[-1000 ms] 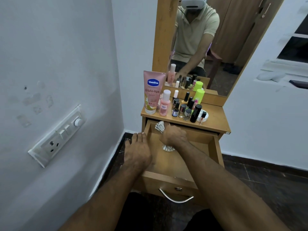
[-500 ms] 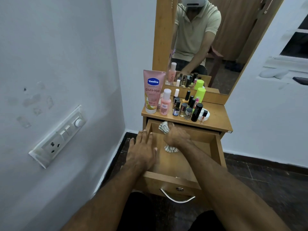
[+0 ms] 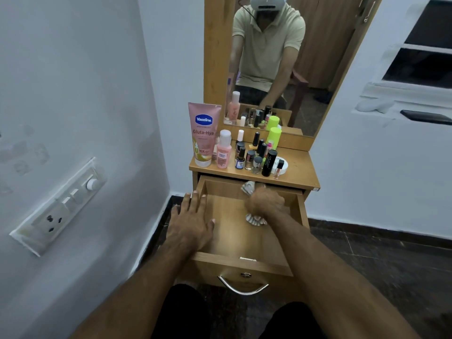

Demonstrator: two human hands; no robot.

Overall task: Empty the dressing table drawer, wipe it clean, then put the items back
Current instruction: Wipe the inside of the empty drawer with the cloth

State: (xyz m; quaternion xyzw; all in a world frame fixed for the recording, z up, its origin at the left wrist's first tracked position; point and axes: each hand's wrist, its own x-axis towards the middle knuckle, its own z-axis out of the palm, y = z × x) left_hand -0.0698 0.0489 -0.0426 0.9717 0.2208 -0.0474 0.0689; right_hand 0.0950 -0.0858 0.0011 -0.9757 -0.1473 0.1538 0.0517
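The wooden drawer [image 3: 234, 261] of the dressing table is pulled out, and nothing lies on its floor but a cloth. My right hand [image 3: 265, 203] grips a crumpled white cloth [image 3: 255, 219] against the drawer floor near the back right; cloth ends show above and below the fist. My left hand [image 3: 190, 222] rests flat with straight fingers on the drawer's left side wall. On the table top [image 3: 299, 167] stand a pink Vaseline tube [image 3: 204, 133], a pink bottle [image 3: 223, 150], several small nail-polish bottles [image 3: 252, 155] and a black tube [image 3: 268, 163].
A mirror [image 3: 281, 57] rises behind the table top. A white wall with a switchboard [image 3: 58, 206] is close on the left. Dark floor [image 3: 379, 253] lies to the right. The drawer's metal handle [image 3: 243, 287] sits just above my knees.
My right hand has slid the cloth to the right along the back of the drawer. My left hand has shifted slightly forward on the left wall.
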